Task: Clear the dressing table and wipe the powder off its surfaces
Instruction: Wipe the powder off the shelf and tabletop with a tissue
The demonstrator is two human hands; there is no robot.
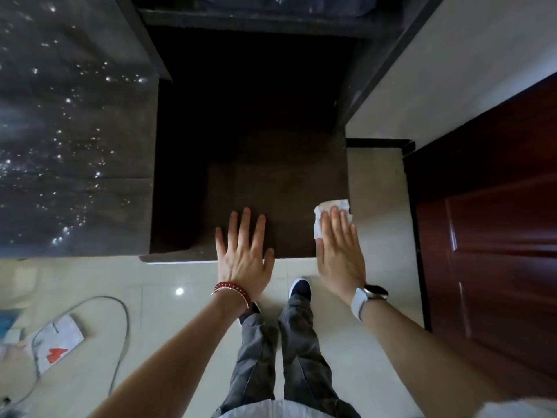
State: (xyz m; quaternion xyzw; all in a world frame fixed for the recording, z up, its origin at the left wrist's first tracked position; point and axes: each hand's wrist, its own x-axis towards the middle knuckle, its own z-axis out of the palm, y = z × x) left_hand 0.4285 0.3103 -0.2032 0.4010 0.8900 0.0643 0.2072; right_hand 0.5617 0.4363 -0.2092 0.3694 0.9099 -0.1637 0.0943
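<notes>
Tissue (324, 217), white and crumpled, is lying at the near right corner of the dressing table (271, 176)'s low dark surface, pinned there under the fingers of the right hand (339, 245); that hand is pressing flat with fingers extended, not closing round the wad, so it is holding it by downward pressure alone. The left hand (242, 251) is resting open and spread on the near edge of the same surface, grasping nothing and apparently bracing the person as they are leaning over.

By my judgement the wad is going to behave as something very light, soft and limp; it is likely to bunch, roll or tear if dragged hard across the matt board, and it is likely to slip out from under the palm at the edge. The better hold looks to be the flat of the fingers over its middle, with the fingertips curling slightly over its far side.

The taller block (75, 131) along the left edge is showing pale specks and smears, possibly powder; whether the low surface is carrying any I cannot tell, since it is lying in shadow.
</notes>
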